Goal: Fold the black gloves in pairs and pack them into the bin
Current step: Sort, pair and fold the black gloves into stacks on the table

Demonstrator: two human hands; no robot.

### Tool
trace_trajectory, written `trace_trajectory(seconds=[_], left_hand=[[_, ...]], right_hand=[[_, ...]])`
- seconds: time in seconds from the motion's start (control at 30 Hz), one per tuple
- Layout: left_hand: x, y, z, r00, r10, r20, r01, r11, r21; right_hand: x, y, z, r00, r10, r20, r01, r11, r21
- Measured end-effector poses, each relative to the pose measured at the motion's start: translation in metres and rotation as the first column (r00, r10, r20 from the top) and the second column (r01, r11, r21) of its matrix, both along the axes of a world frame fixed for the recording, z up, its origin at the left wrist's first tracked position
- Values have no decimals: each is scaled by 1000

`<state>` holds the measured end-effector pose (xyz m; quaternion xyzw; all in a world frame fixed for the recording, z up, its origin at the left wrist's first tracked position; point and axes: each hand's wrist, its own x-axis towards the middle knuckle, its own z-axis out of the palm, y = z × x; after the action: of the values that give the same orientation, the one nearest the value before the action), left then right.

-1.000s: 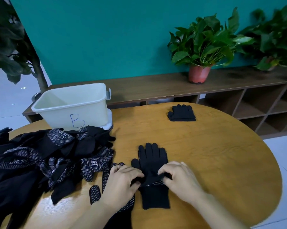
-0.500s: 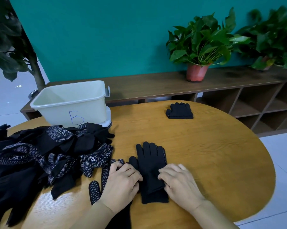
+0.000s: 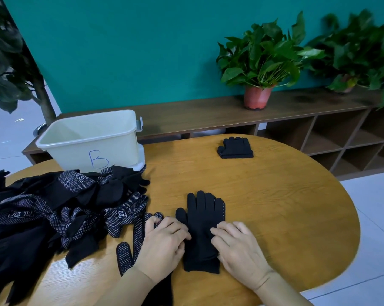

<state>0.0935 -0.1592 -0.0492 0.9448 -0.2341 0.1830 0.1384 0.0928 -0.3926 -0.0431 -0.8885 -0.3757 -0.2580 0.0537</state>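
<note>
On your round wooden table [image 3: 275,206], your left hand [image 3: 164,246] and right hand [image 3: 237,250] rest with relaxed fingers on either edge of a flat black knit glove [image 3: 203,228]. To the left lies a heap of black dotted gloves [image 3: 54,206]. Farther off are the cream plastic bin [image 3: 91,140], a folded black glove pair [image 3: 235,149] and the teal wall [image 3: 142,51].

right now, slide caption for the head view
Left hand and right hand press stacked gloves flat on the table, loose glove pile beside, bin behind.
</note>
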Motion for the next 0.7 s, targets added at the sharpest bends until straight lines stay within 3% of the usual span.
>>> trace_trajectory(seconds=[0.7], left_hand=[[5, -3, 1, 999, 15, -47, -13, 999, 52]], right_hand=[[-7, -1, 1, 998, 53, 20, -52, 997, -49]])
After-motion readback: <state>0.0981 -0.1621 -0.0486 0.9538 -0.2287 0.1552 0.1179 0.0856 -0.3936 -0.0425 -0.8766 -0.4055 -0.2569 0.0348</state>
